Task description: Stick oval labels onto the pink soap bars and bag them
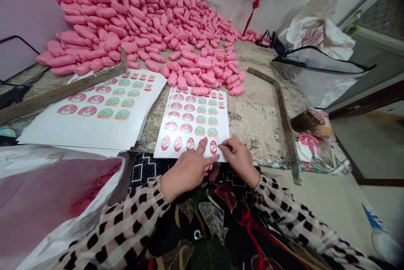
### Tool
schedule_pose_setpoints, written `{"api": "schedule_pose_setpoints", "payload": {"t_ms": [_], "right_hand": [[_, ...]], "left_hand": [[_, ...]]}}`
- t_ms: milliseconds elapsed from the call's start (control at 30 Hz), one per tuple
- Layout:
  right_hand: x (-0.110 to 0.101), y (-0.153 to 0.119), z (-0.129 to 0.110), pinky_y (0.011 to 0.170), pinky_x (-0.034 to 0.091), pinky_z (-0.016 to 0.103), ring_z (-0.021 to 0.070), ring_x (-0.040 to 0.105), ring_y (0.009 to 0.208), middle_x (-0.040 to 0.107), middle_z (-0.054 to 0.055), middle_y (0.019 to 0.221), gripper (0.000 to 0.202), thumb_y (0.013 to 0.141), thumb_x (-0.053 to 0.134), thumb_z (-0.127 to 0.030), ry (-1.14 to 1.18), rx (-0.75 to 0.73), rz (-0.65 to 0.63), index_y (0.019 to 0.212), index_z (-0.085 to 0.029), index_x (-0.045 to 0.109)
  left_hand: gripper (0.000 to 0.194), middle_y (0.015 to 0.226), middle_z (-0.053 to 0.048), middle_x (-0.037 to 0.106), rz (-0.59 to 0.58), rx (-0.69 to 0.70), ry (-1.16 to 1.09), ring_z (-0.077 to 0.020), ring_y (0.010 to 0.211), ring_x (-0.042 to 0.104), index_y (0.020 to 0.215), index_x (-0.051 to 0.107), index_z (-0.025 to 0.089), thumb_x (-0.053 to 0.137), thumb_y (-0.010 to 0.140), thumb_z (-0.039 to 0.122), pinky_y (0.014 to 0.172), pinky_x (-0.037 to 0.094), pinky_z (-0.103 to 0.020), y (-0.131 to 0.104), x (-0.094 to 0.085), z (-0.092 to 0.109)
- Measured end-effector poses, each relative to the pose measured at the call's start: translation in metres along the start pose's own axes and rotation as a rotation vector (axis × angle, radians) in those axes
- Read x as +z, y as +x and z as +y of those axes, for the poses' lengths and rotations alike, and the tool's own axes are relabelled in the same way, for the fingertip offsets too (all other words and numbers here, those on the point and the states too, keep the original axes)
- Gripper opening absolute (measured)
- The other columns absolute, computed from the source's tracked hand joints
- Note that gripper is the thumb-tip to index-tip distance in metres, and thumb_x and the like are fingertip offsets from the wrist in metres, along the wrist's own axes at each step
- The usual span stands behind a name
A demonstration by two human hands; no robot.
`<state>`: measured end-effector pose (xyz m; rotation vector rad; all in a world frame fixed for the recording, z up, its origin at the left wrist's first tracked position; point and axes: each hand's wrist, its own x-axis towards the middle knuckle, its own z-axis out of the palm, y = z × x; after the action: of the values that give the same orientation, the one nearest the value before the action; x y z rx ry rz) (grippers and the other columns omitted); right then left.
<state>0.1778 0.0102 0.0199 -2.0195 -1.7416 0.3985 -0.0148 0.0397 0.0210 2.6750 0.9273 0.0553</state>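
Note:
A white sheet of stickers [192,110] lies at the table's near edge, with pink and green labels in rows. Two fingers of my left hand [191,169] stretch over its bottom row. Below them, a bit of a small pink roll [208,167] shows at that hand; its other fingers are hidden. My right hand [240,158] pinches at the right edge of a pink oval sticker [213,147] in the sheet's lower right corner. Whether the sticker has lifted is too small to tell.
A large heap of pink rolls [142,13] covers the back of the table. More sticker sheets [78,126] are stacked left, under a wooden strip [63,91]. Another wooden strip [284,122] borders the right side. A white bag [63,211] stands open at the lower left.

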Motion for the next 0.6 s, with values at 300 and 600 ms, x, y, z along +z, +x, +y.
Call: {"api": "schedule_pose_setpoints", "payload": {"t_ms": [300,600], "right_hand": [[-0.001,0.005,-0.018,0.055,0.028,0.025,0.0132,0.054,0.067,0.061,-0.002,0.077,0.022,0.078,0.057,-0.046,-0.148,0.131,0.023,0.072,-0.024,0.063],[-0.017,-0.002,-0.036,0.056,0.030,0.025,0.0123,0.054,0.069,0.060,0.000,0.076,0.025,0.082,0.054,-0.042,-0.167,-0.044,0.178,0.070,-0.022,0.062]], "left_hand": [[0.059,0.150,-0.014,0.016,-0.022,0.009,0.080,-0.0280,0.091,0.059,0.138,0.026,0.044,0.048,0.084,0.031,0.077,0.045,-0.046,0.002,0.000,0.003],[0.058,0.150,-0.017,0.013,-0.030,-0.016,0.026,-0.0293,0.092,0.060,0.137,0.033,0.039,0.049,0.083,0.028,0.078,0.045,-0.047,0.002,-0.001,0.006]]}}
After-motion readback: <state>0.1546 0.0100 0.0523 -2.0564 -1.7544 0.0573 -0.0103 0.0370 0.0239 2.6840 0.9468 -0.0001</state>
